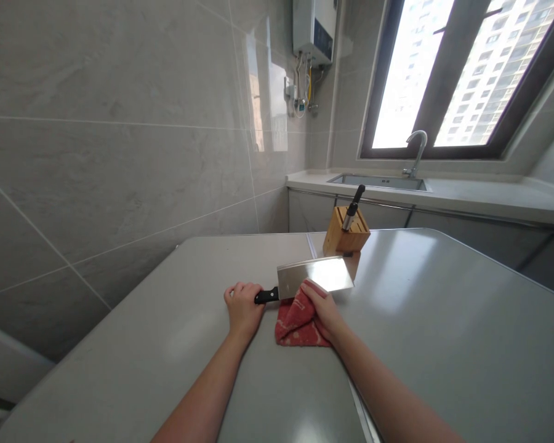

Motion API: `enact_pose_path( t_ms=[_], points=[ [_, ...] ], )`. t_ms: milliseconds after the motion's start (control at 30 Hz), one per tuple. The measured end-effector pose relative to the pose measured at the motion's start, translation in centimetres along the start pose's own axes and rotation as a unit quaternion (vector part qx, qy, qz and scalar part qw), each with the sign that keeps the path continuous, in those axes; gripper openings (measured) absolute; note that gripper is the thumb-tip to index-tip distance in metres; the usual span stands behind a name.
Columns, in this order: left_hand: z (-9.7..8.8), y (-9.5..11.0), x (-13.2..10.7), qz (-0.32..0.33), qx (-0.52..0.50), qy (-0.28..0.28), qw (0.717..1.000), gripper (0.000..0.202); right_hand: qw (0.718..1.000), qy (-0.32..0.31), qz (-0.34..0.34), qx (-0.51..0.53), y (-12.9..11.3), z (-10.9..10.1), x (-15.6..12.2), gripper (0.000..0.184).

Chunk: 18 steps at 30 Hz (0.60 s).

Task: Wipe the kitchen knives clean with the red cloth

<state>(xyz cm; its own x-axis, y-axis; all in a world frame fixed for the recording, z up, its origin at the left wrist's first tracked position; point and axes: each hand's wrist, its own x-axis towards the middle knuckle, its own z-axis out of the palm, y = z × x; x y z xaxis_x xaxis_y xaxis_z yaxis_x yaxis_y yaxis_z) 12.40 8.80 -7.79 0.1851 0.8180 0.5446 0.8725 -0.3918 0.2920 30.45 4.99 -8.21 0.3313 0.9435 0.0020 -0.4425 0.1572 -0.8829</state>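
Observation:
A steel cleaver (316, 275) with a black handle lies flat on the grey table (443, 320), blade pointing right. My left hand (242, 306) is closed round its handle. My right hand (324, 311) presses a crumpled red cloth (298, 325) against the near edge of the blade, fingers curled over the cloth. Just behind the blade stands a wooden knife block (346, 232) with one black-handled knife (353, 208) stuck in it.
A tiled wall runs along the left. Beyond the table a white counter (489, 194) carries a steel sink (378, 181) with a curved tap (417, 151) under a window. A water heater (314, 27) hangs high on the wall.

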Motion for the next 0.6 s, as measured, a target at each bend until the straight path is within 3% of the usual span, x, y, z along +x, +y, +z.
enact_pose_path(
  t_ms=[267, 600],
  points=[
    [0.07, -0.36, 0.08, -0.047, 0.005, 0.025, 0.999, 0.014, 0.999, 0.006, 0.011, 0.03, -0.02, 0.04, 0.03, 0.039],
    [0.57, -0.97, 0.34, -0.078, -0.014, 0.048, 0.996, 0.013, 0.996, 0.024, 0.025, 0.084, -0.08, -0.44, 0.32, 0.025]
  ],
)
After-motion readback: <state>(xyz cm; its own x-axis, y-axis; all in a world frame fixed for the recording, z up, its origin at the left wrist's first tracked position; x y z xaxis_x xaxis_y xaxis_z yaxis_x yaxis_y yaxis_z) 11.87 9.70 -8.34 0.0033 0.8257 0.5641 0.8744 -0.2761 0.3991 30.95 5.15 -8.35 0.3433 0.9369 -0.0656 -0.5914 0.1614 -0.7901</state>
